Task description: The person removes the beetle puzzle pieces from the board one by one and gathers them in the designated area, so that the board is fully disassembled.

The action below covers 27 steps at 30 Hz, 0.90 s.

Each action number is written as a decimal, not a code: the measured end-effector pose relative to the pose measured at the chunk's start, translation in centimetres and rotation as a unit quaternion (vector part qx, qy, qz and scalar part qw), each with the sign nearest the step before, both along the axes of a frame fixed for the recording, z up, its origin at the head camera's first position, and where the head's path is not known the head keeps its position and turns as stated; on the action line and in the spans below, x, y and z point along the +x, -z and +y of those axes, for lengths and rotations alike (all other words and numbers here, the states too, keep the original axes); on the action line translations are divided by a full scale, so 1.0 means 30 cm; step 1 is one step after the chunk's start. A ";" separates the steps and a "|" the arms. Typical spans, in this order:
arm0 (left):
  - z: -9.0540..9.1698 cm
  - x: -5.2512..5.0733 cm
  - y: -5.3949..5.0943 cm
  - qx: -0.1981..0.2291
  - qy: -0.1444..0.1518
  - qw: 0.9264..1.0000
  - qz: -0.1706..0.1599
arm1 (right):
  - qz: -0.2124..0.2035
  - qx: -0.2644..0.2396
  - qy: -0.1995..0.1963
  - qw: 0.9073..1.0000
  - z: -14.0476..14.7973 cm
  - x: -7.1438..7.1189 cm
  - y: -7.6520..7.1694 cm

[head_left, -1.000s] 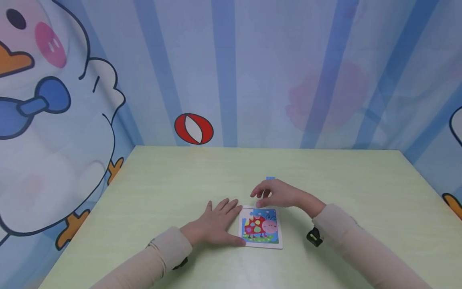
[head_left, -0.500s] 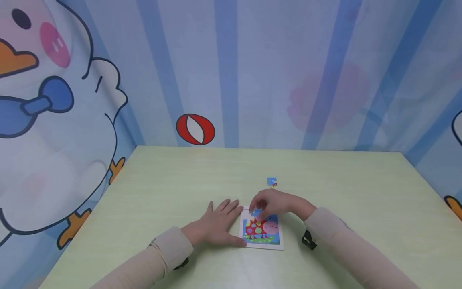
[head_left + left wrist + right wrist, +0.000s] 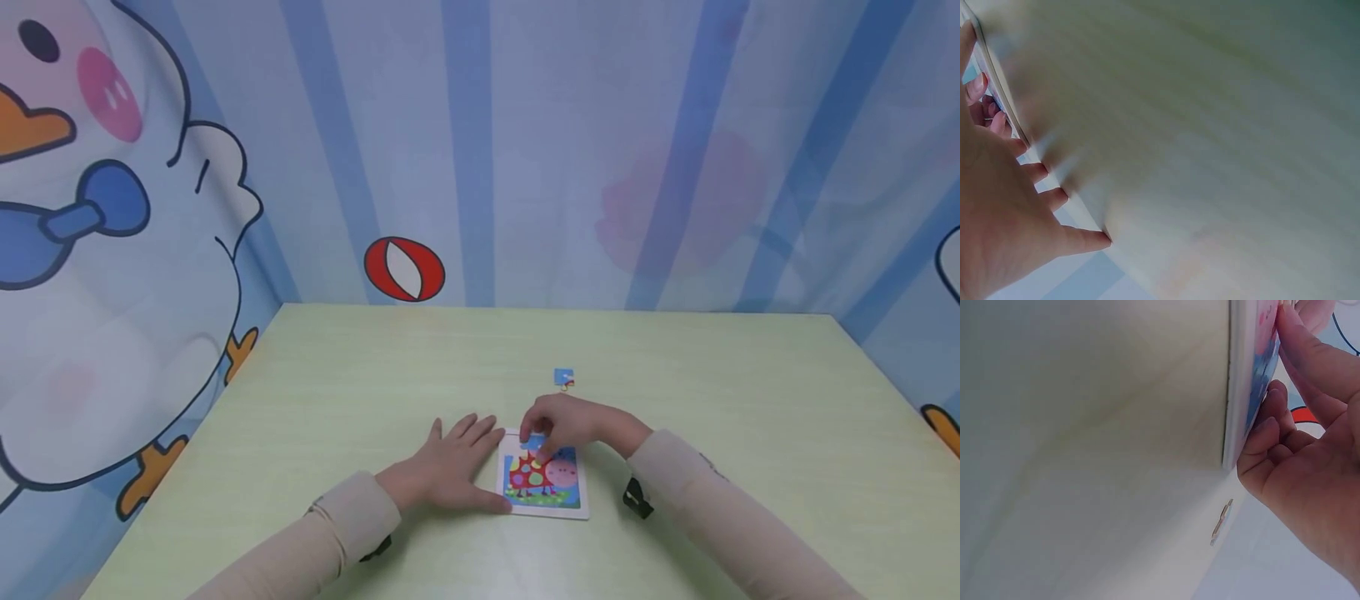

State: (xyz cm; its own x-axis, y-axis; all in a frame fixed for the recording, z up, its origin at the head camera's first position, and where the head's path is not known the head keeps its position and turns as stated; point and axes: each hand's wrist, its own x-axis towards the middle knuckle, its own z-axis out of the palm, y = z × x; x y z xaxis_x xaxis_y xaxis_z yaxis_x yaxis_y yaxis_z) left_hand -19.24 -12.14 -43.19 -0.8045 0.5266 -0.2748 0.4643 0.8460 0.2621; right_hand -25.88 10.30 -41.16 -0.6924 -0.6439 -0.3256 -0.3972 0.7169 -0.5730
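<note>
In the head view a small framed jigsaw puzzle (image 3: pixel 543 498) with a spotted red ladybug picture lies flat on the table. My left hand (image 3: pixel 448 472) lies spread along its left side, with the thumb at the lower left corner and the fingers straight. Over the puzzle's upper part, my right hand (image 3: pixel 572 419) pinches a blue puzzle piece (image 3: pixel 532 444) between thumb and index finger. The right wrist view shows the thumb against the picture and the other fingers curled; the piece itself is mostly hidden. A pale gap shows at the puzzle's upper left.
A loose blue puzzle piece (image 3: pixel 563 377) lies on the pale green table (image 3: pixel 360 358), just beyond my right hand. Behind the table hangs a striped blue curtain (image 3: pixel 555 167) printed with a large white duck and a red ball.
My right hand has come down from above the puzzle's top edge onto its upper part, uncovering the loose piece behind it. My left hand stays in place.
</note>
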 end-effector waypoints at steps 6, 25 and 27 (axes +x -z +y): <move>0.001 0.001 -0.005 -0.001 -0.001 1.000 0.001 | 0.000 -0.005 0.008 1.000 -0.003 0.007 0.008; 0.003 -0.002 -0.003 0.006 -0.002 1.000 -0.005 | 0.019 -0.022 0.024 0.999 -0.002 0.025 0.007; 0.004 -0.001 -0.003 0.007 -0.002 1.000 -0.004 | 0.019 -0.026 0.032 0.999 0.002 0.024 0.009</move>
